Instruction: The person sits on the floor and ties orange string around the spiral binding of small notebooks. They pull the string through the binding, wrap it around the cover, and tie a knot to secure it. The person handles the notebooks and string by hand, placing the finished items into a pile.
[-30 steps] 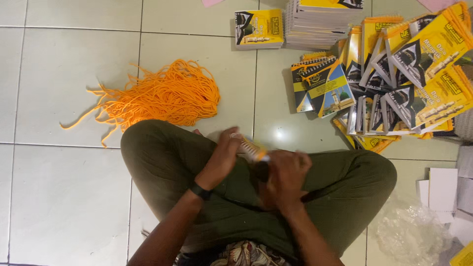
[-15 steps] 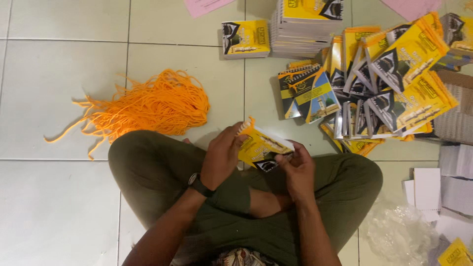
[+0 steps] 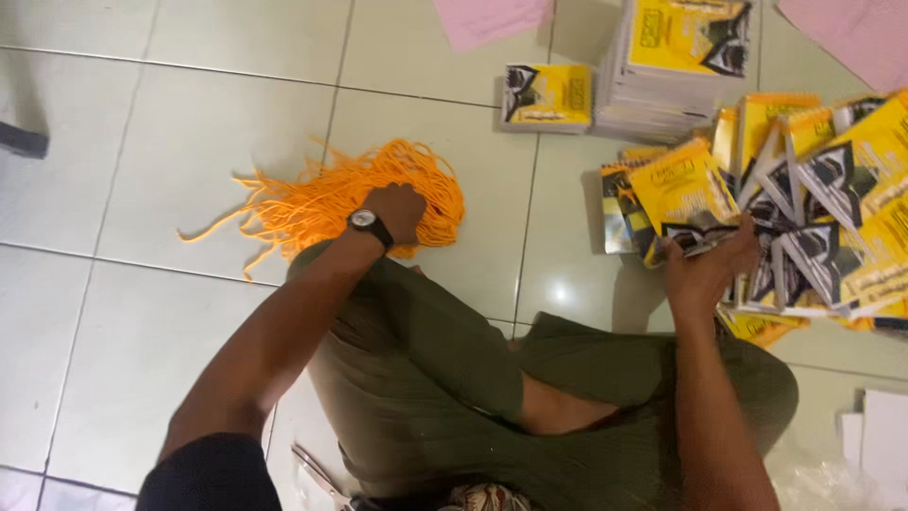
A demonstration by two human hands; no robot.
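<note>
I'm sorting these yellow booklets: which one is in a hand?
The yellow booklet pinched in the right hand, at the left edge of the loose heap; the others lie untouched on the floor.

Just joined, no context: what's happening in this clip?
A person sits cross-legged on a tiled floor. Their left hand, watch on the wrist, rests in a bundle of orange strings. Their right hand grips a yellow-and-black booklet at the edge of a loose pile of booklets. A neat stack sits beyond it, and scissors lie by the knee.
</note>
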